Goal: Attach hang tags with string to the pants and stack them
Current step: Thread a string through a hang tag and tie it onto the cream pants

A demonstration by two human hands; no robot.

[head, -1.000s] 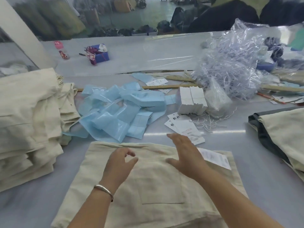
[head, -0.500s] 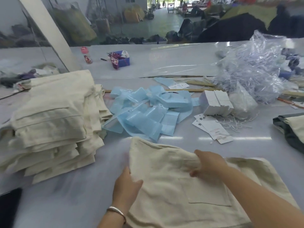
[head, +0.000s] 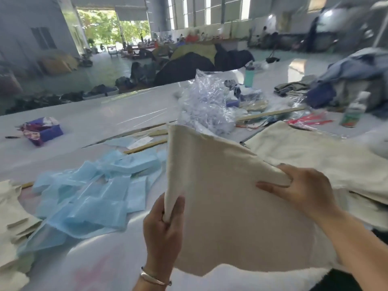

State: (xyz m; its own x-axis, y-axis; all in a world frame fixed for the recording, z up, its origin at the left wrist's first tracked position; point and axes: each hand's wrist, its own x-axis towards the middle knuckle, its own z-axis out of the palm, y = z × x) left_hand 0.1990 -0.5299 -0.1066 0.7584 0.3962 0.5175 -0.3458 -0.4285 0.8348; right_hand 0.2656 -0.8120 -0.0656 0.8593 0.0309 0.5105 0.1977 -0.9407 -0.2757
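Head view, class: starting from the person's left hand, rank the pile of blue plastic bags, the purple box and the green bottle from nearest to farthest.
From the left hand:
1. Blue plastic bags: just to its left on the table.
2. Purple box: farther back, far left.
3. Green bottle: at the table's far edge, up right.

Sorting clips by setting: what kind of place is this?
Likely a garment factory's finishing hall: folded cream pants held up in both hands over a long white worktable, blue plastic bags piled beside, dark clothing heaps on the floor behind.
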